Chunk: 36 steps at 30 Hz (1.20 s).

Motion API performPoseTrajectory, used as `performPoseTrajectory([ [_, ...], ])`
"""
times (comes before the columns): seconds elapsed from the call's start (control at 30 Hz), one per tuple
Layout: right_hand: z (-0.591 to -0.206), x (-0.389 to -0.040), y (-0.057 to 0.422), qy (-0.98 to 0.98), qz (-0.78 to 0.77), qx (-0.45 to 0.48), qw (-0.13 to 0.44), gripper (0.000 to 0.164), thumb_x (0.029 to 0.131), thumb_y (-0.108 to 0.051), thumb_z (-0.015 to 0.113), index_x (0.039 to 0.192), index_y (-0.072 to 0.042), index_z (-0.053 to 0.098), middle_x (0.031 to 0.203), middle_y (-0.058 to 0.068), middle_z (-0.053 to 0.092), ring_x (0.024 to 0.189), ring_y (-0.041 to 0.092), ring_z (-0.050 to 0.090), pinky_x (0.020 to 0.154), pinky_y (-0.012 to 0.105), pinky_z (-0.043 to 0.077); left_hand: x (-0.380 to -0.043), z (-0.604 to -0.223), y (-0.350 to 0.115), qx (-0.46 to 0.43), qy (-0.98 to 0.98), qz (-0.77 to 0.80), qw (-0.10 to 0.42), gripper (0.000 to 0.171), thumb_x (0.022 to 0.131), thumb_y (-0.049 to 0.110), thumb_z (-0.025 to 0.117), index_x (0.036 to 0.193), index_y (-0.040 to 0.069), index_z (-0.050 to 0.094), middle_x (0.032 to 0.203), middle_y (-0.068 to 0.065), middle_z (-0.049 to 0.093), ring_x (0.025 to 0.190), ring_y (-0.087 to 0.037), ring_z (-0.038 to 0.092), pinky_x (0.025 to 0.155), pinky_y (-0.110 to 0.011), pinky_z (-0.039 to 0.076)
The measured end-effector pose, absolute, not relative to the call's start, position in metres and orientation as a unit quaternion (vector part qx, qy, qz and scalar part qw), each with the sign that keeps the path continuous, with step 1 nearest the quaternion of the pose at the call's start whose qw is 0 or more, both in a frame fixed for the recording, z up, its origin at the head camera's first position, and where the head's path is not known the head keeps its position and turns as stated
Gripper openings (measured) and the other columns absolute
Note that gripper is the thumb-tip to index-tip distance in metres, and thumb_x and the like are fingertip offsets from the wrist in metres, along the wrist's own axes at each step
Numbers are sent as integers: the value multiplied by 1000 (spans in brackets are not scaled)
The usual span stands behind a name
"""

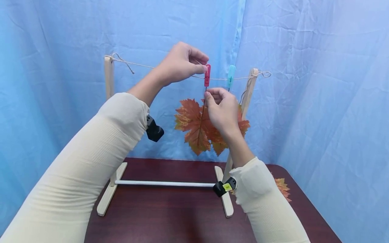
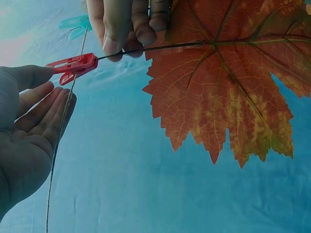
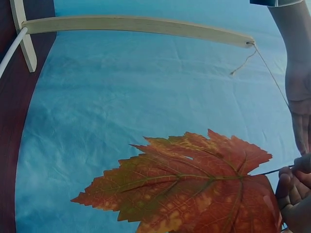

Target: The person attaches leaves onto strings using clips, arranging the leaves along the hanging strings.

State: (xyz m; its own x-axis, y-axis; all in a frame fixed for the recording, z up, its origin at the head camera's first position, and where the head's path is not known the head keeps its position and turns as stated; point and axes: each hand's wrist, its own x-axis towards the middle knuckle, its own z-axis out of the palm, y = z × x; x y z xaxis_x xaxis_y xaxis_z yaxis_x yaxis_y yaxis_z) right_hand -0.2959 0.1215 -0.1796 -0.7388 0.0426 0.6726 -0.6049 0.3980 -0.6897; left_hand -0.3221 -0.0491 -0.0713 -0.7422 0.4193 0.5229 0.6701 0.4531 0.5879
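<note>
A red clothespin (image 1: pixel 207 76) sits on the string (image 1: pixel 130 63), gripped at its handle end between the thumb and fingers of my left hand (image 1: pixel 182 64). Just below it, my right hand (image 1: pixel 225 111) pinches the dark thin stem of an orange-red maple leaf (image 1: pixel 196 126). In the left wrist view, the stem's tip meets the jaw end of the clothespin (image 2: pixel 80 64), and the leaf (image 2: pixel 218 92) spreads out beyond the fingers. A mint-green clothespin (image 1: pixel 231 74) clips another stem to the string; its leaf (image 1: pixel 244 125) is partly hidden behind my right hand.
Two wooden posts (image 1: pixel 109 77) hold up the string, and a white rod (image 1: pixel 165 183) joins their feet. The stand is on a dark red table (image 1: pixel 158 212). Another leaf (image 1: pixel 283 189) lies at the table's right, partly behind my sleeve. Blue curtains (image 1: pixel 319 101) hang behind.
</note>
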Motion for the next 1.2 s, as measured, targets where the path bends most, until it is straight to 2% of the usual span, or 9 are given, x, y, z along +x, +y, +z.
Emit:
performPoseTrajectory([
  [0.23, -176, -289, 127, -776, 511, 179, 323, 26, 103, -26, 65, 117, -5, 72, 98, 8, 72, 86, 17, 66, 74, 30, 57, -318, -70, -59, -320, -830, -416, 186, 36, 99, 20, 71, 131, 4, 68, 123, -7, 70, 109, -11, 66, 96, -24, 52],
  [0.47, -171, -285, 134, -768, 497, 200, 352, 25, 102, -21, 66, 114, -1, 73, 99, 15, 73, 83, 18, 66, 71, 27, 54, -310, -69, -72, -329, -813, -427, 219, 34, 98, 19, 72, 128, 3, 69, 120, -9, 71, 107, -14, 66, 94, -26, 52],
  [0.77, -168, -279, 154, -761, 478, 204, 387, 24, 101, -20, 68, 111, 0, 74, 96, 17, 73, 79, 20, 65, 68, 23, 52, -299, -74, -98, -346, -802, -416, 254, 31, 97, 17, 73, 124, 2, 71, 116, -10, 71, 104, -14, 65, 95, -27, 52],
  [0.97, -165, -276, 174, -763, 462, 198, 407, 23, 100, -18, 68, 109, 2, 74, 93, 19, 73, 75, 17, 65, 66, 21, 50, -287, -82, -123, -334, -802, -424, 256, 31, 96, 17, 75, 123, 3, 72, 116, -10, 71, 102, -14, 67, 94, -26, 53],
  [1.2, -171, -273, 202, -770, 439, 190, 422, 22, 100, -18, 68, 107, 2, 74, 89, 15, 72, 73, 14, 64, 65, 18, 50, -275, -99, -158, -303, -815, -431, 240, 36, 95, 23, 75, 126, 4, 71, 116, -7, 71, 102, -10, 70, 90, -19, 53],
])
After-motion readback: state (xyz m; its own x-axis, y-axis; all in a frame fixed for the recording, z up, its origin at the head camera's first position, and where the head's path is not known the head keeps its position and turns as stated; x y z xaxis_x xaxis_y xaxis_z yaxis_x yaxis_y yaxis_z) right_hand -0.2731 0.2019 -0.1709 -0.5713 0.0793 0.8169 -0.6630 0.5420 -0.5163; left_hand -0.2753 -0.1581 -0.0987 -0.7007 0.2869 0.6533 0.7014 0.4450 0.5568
